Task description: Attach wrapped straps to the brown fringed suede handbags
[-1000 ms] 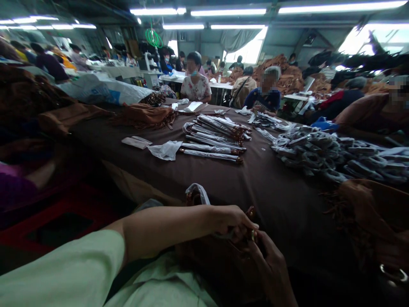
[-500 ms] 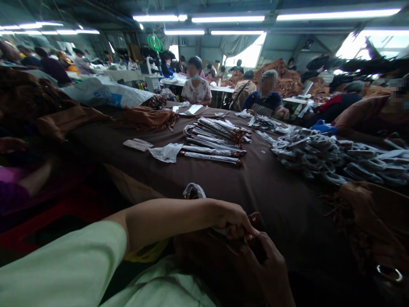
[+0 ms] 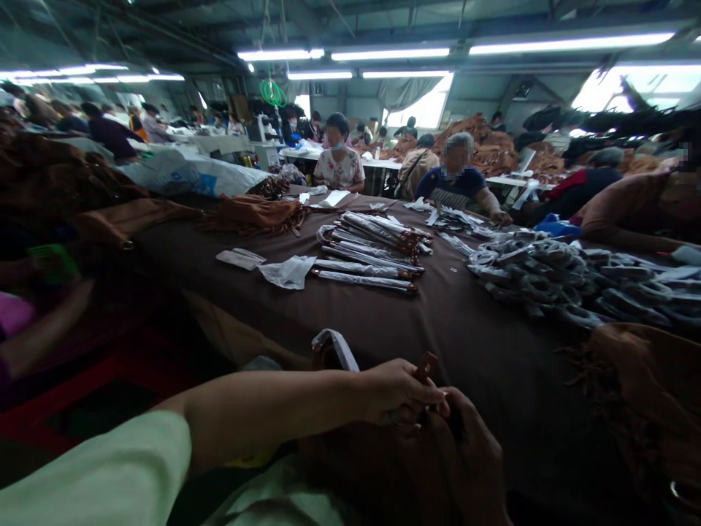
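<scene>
The left arm (image 3: 274, 409) is stretched in from the left of the brown tab (image 3: 426, 367), its upper part covered by a pale green sleeve (image 3: 109, 467), its forearm bared and held almost level. The left wrist is held nearly straight. The fingers of the left hand (image 3: 408, 394) are curled closely around the lower part of the tab, with the foremost tips pointed rightward just below it. The right hand (image 3: 465, 446) is raised from below and to the right of the tab, its fingers bent and its thumb and fingertips brought up beside the left fingertips; what is pinched there is hidden.
</scene>
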`<move>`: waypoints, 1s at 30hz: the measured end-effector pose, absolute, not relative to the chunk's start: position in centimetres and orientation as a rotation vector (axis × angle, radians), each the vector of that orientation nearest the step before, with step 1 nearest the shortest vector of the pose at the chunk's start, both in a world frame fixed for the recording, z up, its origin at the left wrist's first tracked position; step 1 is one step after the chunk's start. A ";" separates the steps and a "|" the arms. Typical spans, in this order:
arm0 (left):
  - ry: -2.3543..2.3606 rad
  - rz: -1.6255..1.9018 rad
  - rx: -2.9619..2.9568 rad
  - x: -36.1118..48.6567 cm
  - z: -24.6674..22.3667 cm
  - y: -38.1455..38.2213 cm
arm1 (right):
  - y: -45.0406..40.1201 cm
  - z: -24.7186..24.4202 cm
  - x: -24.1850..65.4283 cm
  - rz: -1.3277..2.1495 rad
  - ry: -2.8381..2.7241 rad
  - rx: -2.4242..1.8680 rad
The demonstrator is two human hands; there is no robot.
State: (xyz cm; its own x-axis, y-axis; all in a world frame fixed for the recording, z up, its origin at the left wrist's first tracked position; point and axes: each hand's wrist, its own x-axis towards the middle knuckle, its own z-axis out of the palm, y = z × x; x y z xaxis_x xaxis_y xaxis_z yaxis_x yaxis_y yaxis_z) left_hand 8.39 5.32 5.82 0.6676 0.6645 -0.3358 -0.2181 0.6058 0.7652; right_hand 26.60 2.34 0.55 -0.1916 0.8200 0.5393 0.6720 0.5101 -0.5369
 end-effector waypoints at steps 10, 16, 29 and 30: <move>0.852 0.404 0.695 7.5 6.9 7.5 | 4.8 -1.5 25.7 0.271 -1.938 -1.122; 0.885 0.396 0.713 8.0 5.8 7.5 | 4.4 -2.6 26.6 0.305 -1.946 -1.075; 1.024 0.408 1.167 8.3 4.3 9.1 | 3.5 -3.2 26.8 0.423 -1.864 -1.170; 1.063 0.384 1.177 8.4 4.3 9.2 | 3.5 -3.2 26.8 0.421 -1.872 -1.178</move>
State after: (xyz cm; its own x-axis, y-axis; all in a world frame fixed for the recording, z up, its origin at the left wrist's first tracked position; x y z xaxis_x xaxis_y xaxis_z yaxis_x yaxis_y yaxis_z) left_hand 8.37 9.20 4.34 0.4913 0.7330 -0.4705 0.2636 0.3896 0.8824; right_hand 26.84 3.51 -3.24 -0.1834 0.8541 0.4868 0.5638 0.4970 -0.6596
